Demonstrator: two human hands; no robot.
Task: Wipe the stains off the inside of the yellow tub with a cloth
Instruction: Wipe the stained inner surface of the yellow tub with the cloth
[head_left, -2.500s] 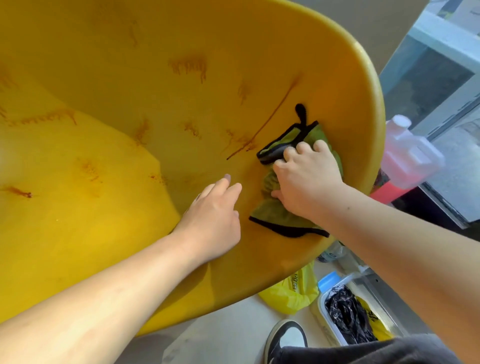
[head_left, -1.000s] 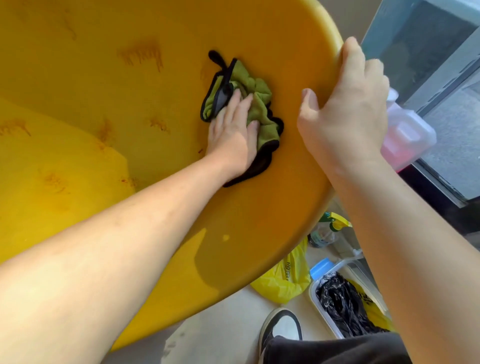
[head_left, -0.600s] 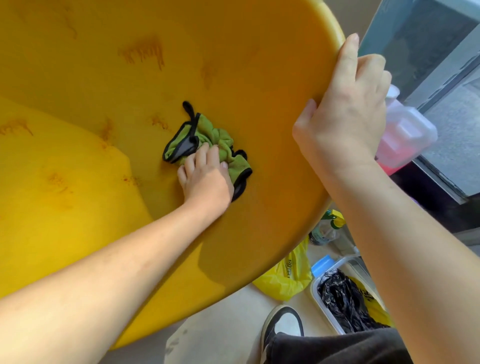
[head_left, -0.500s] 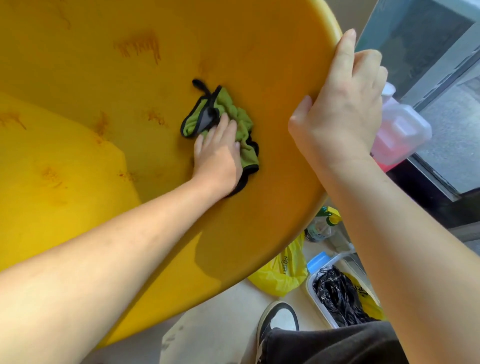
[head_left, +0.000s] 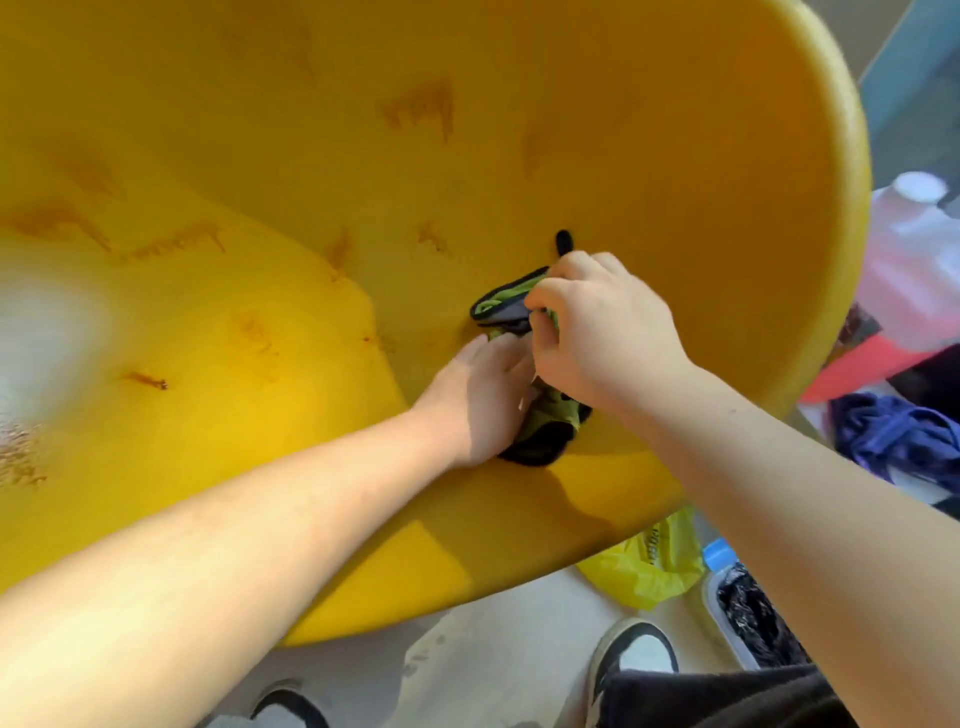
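The big yellow tub (head_left: 727, 218) is tipped toward me and fills most of the view. Brown-orange stains (head_left: 421, 106) streak its inner wall and its base (head_left: 145, 379). A green cloth with black trim (head_left: 550, 421) lies bunched against the wall near the right rim. My left hand (head_left: 483, 400) presses on the cloth's lower part. My right hand (head_left: 602, 332) is inside the tub and pinches the cloth's upper fold. The middle of the cloth is hidden under both hands.
A pink-and-white plastic jug (head_left: 914, 270) stands past the tub's right rim. Below the rim lie a yellow plastic bag (head_left: 649, 571), a bin with a black bag (head_left: 748, 618) and blue-purple fabric (head_left: 893, 436). My shoes (head_left: 634, 654) stand on the pale floor.
My right hand has left the tub's rim and come down onto the cloth. My left hand and the cloth have slid lower on the wall. The view has shifted left.
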